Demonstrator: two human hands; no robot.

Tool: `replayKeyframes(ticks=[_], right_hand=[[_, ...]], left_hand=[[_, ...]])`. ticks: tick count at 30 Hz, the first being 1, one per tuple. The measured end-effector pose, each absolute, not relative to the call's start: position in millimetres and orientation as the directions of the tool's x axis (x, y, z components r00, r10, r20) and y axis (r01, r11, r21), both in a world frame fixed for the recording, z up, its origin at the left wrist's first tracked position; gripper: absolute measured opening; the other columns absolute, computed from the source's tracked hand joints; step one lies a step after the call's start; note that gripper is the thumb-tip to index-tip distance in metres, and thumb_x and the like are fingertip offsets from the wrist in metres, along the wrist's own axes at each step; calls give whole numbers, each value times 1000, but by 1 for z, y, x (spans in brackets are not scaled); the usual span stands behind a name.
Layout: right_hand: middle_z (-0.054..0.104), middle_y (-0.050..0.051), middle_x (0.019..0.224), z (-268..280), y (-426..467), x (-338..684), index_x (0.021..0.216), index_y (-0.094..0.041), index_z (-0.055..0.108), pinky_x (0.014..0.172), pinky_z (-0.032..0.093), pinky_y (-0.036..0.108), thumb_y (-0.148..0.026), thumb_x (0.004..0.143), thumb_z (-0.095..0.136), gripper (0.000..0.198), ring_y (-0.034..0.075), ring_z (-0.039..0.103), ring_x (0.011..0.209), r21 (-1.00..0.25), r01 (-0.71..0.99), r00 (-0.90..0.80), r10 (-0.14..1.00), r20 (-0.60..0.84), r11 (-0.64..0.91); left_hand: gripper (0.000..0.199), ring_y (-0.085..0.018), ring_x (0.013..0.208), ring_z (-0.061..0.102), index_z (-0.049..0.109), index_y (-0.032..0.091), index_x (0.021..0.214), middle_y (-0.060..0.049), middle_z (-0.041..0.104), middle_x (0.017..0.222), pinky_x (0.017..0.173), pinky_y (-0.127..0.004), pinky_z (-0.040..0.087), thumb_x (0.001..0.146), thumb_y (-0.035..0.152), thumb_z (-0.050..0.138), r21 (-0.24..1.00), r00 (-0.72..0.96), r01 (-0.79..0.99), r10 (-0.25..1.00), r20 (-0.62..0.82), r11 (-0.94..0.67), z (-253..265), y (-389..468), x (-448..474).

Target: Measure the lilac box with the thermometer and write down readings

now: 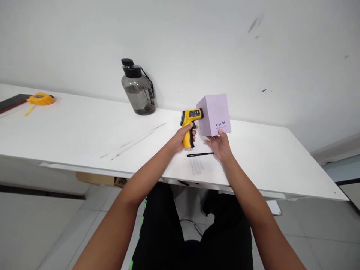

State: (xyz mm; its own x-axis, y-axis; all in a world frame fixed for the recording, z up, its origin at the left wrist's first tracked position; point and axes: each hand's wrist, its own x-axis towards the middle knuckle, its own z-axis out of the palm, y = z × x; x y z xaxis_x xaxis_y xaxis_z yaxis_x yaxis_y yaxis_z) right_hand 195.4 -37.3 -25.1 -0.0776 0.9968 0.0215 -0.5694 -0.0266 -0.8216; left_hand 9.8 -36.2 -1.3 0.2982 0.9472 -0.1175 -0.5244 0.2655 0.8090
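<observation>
My left hand (179,138) is wrapped round the grip of a yellow and black infrared thermometer gun (192,117). Its black nose points right, at or very near the left side of a lilac box (218,108) with small dark printed marks low on its front. My right hand (221,145) grips the box by its lower front edge, thumb on the front face and fingers underneath. Below the hands a black pen (198,154) lies on the table, one end by my right wrist. Under the pen is a sheet with handwriting (196,165).
A large grey water bottle (138,90) with a black cap stands against the wall. At the far left lie a yellow tape measure (41,99) and a dark flat object (14,102). Dark scuffs mark the white table (84,123). Below its front edge shows a cardboard box (97,179).
</observation>
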Motion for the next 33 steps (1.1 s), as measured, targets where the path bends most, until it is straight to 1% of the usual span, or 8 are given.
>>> replayKeyframes(ticks=[6, 9, 13, 17, 22, 28, 33], right_hand=[[64, -2, 99, -24, -37, 195, 111, -34, 50, 58, 55, 26, -54, 62, 78, 60, 18, 64, 88, -827, -562, -50, 999, 2, -26], [64, -2, 99, -24, -37, 194, 110, -33, 49, 59, 55, 26, -54, 62, 78, 59, 18, 64, 87, -825, -565, -41, 999, -8, -30], [64, -2, 100, -23, -38, 195, 110, -34, 48, 63, 56, 27, -55, 62, 78, 60, 19, 64, 88, -828, -561, -41, 999, -2, -25], [65, -2, 106, -22, -39, 195, 111, -36, 47, 69, 57, 31, -56, 63, 78, 61, 20, 65, 93, -843, -538, -38, 999, 15, -8], [64, -2, 104, -23, -37, 196, 108, -34, 46, 76, 57, 36, -57, 61, 78, 61, 21, 65, 93, -842, -539, -34, 999, -7, -24], [64, -3, 103, -24, -36, 196, 107, -34, 47, 77, 57, 37, -56, 61, 79, 60, 20, 65, 90, -834, -551, -41, 999, -9, -30], [65, -2, 104, -23, -37, 196, 108, -35, 48, 79, 57, 37, -56, 61, 79, 60, 20, 64, 92, -839, -543, -46, 999, -8, -32]], left_hand=[[41, -8, 54, 54, 62, 16, 92, 5, 55, 65, 55, -22, 48, 73, 48, 78, 798, 319, -531, 940, -125, 286, -3, -35, 10], [43, -8, 55, 54, 62, 16, 94, 5, 56, 66, 55, -22, 48, 72, 48, 80, 798, 337, -527, 934, -120, 293, -4, -35, 9], [42, -7, 54, 54, 62, 16, 94, 5, 55, 65, 55, -22, 49, 73, 48, 79, 792, 333, -538, 936, -112, 287, -4, -35, 10], [40, -7, 53, 55, 62, 16, 93, 6, 55, 64, 55, -22, 48, 75, 48, 77, 783, 333, -547, 935, -120, 296, -3, -36, 12], [38, -7, 52, 55, 62, 16, 92, 5, 56, 63, 55, -22, 49, 77, 48, 76, 787, 337, -540, 933, -122, 298, -3, -35, 11], [40, -8, 52, 55, 62, 16, 92, 5, 57, 63, 55, -22, 49, 74, 49, 77, 805, 324, -515, 936, -135, 295, -2, -36, 11], [39, -8, 52, 56, 62, 16, 92, 5, 58, 63, 56, -23, 50, 76, 48, 77, 806, 315, -515, 939, -140, 293, 0, -36, 12]])
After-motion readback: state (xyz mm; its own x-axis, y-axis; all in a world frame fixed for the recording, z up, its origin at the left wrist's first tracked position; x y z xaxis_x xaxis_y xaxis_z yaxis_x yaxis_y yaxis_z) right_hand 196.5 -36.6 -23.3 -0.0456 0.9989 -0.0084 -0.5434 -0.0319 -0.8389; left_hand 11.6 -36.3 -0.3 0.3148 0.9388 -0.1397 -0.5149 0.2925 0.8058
